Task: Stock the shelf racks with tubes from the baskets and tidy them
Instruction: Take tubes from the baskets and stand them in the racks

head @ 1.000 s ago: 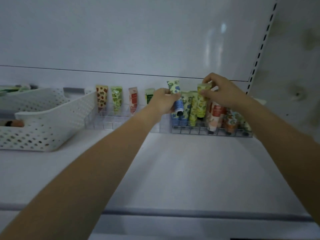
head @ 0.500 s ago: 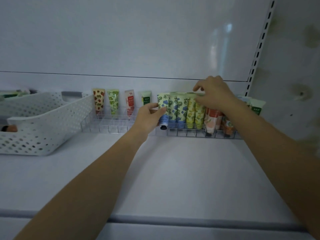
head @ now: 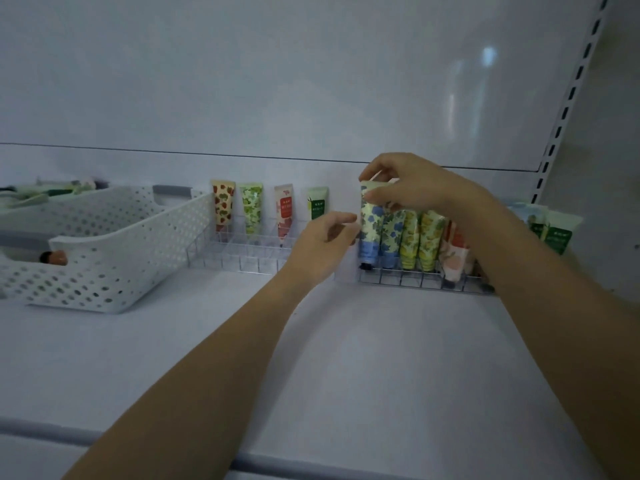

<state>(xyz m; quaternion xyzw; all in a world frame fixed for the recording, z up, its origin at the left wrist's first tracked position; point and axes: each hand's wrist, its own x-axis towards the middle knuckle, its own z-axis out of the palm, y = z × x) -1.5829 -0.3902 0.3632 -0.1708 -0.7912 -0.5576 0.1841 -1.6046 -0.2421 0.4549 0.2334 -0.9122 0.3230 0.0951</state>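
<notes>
A wire rack [head: 415,282] at the back right of the shelf holds several upright tubes. My right hand [head: 412,188] pinches the top of the leftmost one, a blue-flowered tube [head: 370,233]. Beside that tube's left side, my left hand [head: 323,244] has loosely curled fingers and holds nothing that I can see. Yellow-patterned tubes [head: 420,239] and a peach tube [head: 453,254] stand to the right. A clear plastic rack [head: 235,254] to the left carries a strawberry tube [head: 222,206], a green tube [head: 251,207], a red tube [head: 284,209] and a pale green tube [head: 317,202].
A white perforated basket [head: 114,258] sits at the left with a dark-capped item [head: 53,258] inside; another basket behind holds green tubes [head: 31,195]. Green tubes [head: 550,228] lean at the far right near the slotted upright [head: 568,109]. The white shelf surface [head: 346,358] stretches in front.
My right hand moved left from the yellow tubes to the top of the blue-flowered tube. My left hand let go of that tube's lower part and now sits beside it.
</notes>
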